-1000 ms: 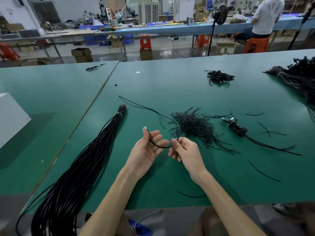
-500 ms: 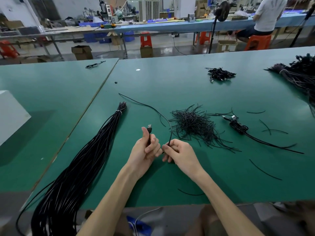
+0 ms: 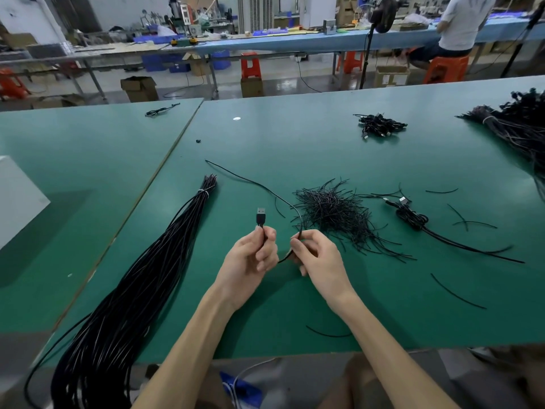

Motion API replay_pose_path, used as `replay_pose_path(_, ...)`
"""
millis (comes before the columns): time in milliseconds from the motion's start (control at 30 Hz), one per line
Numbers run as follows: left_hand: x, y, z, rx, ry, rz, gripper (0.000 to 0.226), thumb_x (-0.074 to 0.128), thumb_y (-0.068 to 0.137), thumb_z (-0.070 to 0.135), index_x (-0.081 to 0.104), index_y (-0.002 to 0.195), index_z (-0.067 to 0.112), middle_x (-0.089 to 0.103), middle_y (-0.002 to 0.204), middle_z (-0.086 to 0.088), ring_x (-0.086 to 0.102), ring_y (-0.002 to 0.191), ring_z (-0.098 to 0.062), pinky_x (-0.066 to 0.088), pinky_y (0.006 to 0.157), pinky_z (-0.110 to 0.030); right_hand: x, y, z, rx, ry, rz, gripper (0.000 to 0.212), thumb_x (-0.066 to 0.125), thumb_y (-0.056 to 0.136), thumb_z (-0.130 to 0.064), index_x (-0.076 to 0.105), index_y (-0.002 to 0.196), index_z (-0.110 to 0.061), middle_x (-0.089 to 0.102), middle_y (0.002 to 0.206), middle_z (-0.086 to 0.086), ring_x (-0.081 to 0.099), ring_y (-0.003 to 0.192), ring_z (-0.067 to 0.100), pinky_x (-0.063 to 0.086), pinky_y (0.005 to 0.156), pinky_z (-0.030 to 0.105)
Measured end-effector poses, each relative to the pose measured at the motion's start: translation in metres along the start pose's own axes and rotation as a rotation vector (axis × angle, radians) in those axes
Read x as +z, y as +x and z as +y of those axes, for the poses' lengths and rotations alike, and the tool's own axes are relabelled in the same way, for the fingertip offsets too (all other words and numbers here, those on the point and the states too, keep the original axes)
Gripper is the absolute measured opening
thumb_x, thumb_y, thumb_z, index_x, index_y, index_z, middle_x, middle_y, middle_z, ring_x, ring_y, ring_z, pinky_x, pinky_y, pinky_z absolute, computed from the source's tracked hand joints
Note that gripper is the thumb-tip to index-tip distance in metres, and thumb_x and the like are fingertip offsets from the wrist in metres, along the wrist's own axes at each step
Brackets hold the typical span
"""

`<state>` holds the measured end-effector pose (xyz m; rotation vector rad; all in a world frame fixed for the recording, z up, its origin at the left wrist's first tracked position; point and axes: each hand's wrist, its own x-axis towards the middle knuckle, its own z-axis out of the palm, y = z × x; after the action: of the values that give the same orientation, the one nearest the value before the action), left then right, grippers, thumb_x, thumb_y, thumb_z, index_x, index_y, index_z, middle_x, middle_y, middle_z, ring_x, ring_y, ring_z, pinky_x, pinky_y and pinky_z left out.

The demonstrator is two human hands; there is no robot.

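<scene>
Left hand: the left hand (image 3: 250,258) pinches the cable (image 3: 250,181) just under its USB plug (image 3: 261,216), which stands upright above the fingertips.
Right hand: the right hand (image 3: 317,258) is close beside the left without touching it, and is curled round the same cable a little further along. A short slack loop hangs between the two.
Cable run: from the right hand it rises and trails across the bench (image 3: 295,143) toward the far left, its loose end lying flat.
Snag risk: the run passes right by the heap of short black ties (image 3: 333,211), so a quick pull could rake ties along.
Kink risk: bending hard at the plug's neck could crease the cable.
Tangle risk: the loose end could sweep into the bundle of long cables (image 3: 141,276) near the left edge.
</scene>
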<state>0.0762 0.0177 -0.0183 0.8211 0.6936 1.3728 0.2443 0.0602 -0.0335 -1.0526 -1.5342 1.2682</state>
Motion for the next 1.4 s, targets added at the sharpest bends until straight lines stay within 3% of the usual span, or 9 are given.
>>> replay_pose_path(167, 0.009, -0.006, -0.011, 0.081, 0.498, -0.009, 0.035, 0.048, 0.106, 0.031, 0.065, 0.084, 0.009, 0.056, 0.061, -0.006, 0.046, 0.051, -0.020, 0.042, 0.054, -0.024, -0.005, 0.000, -0.001, 0.041, 0.129, 0.049, 0.007, 0.064, 0.101, -0.018, 0.060, 0.104, -0.014, 0.076, 0.086, 0.000, 0.055, 0.057, 0.012, 0.049, 0.062, 0.023)
replay_pose_path(300, 0.014, -0.008, -0.017, 0.209, 0.834, -0.015, 0.027, 0.048, 0.106, 0.011, 0.067, 0.093, -0.003, 0.073, 0.078, -0.004, 0.069, 0.072, -0.023, 0.054, 0.077, -0.028, -0.008, -0.002, -0.003, 0.051, 0.213, 0.027, 0.008, 0.064, 0.099, -0.010, 0.060, 0.102, -0.005, 0.077, 0.090, 0.005, 0.067, 0.071, 0.013, 0.055, 0.069, 0.025)
replay_pose_path(433, 0.019, -0.010, -0.025, 0.376, 1.343, 0.057, 0.027, 0.053, 0.098, -0.004, 0.073, 0.114, 0.005, 0.075, 0.108, -0.003, 0.067, 0.103, -0.017, 0.052, 0.094, -0.030, -0.009, -0.002, -0.005, 0.068, 0.262, 0.029, 0.005, 0.062, 0.099, -0.008, 0.065, 0.098, -0.006, 0.074, 0.097, 0.009, 0.068, 0.091, 0.020, 0.058, 0.081, 0.033)
replay_pose_path(567, 0.022, -0.010, -0.026, 0.404, 1.451, 0.087, 0.026, 0.056, 0.101, 0.003, 0.071, 0.123, 0.005, 0.073, 0.119, -0.007, 0.066, 0.110, -0.027, 0.053, 0.096, -0.042, -0.009, -0.003, -0.009, 0.070, 0.309, 0.020, 0.019, 0.064, 0.093, -0.026, 0.063, 0.090, -0.007, 0.064, 0.087, 0.009, 0.060, 0.087, 0.021, 0.048, 0.092, 0.047)
replay_pose_path(700, 0.025, -0.011, -0.030, 0.407, 1.551, 0.111, 0.030, 0.054, 0.105, 0.013, 0.068, 0.131, 0.010, 0.070, 0.130, -0.003, 0.063, 0.119, -0.023, 0.050, 0.100, -0.030, -0.010, -0.004, -0.012, 0.057, 0.387, 0.016, 0.018, 0.062, 0.088, -0.027, 0.064, 0.089, -0.010, 0.064, 0.089, 0.005, 0.059, 0.088, 0.018, 0.047, 0.096, 0.047)
replay_pose_path(933, 0.024, -0.009, -0.032, 0.469, 1.578, 0.187, 0.027, 0.056, 0.103, 0.010, 0.068, 0.126, 0.002, 0.069, 0.132, -0.009, 0.061, 0.124, -0.019, 0.046, 0.103, -0.026, -0.011, -0.004, -0.009, 0.027, 0.411, -0.041, 0.021, 0.061, 0.094, -0.027, 0.063, 0.091, -0.006, 0.067, 0.095, 0.007, 0.062, 0.100, 0.024, 0.042, 0.111, 0.057)
replay_pose_path(1100, 0.024, -0.008, -0.027, 0.399, 1.434, 0.239, 0.044, 0.038, 0.106, 0.035, 0.068, 0.117, 0.004, 0.070, 0.126, 0.001, 0.063, 0.115, -0.010, 0.048, 0.096, -0.022, -0.012, -0.004, -0.009, 0.057, 0.440, -0.081, 0.015, 0.064, 0.094, -0.020, 0.067, 0.090, -0.006, 0.072, 0.096, 0.005, 0.063, 0.103, 0.020, 0.043, 0.113, 0.053)
replay_pose_path(1200, 0.021, -0.007, -0.024, 0.344, 1.194, 0.266, 0.041, 0.043, 0.105, 0.036, 0.070, 0.113, 0.007, 0.073, 0.113, 0.013, 0.064, 0.100, 0.003, 0.047, 0.092, -0.016, -0.013, -0.006, -0.014, 0.094, 0.429, -0.149, 0.008, 0.066, 0.087, -0.021, 0.072, 0.082, -0.017, 0.077, 0.109, 0.004, 0.068, 0.110, 0.018, 0.049, 0.100, 0.041)
replay_pose_path(1400, 0.016, -0.007, -0.014, 0.231, 0.716, 0.220, 0.027, 0.051, 0.107, 0.012, 0.072, 0.124, 0.006, 0.074, 0.123, 0.000, 0.066, 0.123, -0.016, 0.048, 0.107, -0.027, -0.008, -0.005, -0.016, 0.084, 0.298, -0.157, 0.013, 0.070, 0.089, -0.023, 0.080, 0.084, -0.029, 0.073, 0.089, 0.000, 0.061, 0.083, 0.009, 0.050, 0.076, 0.024)
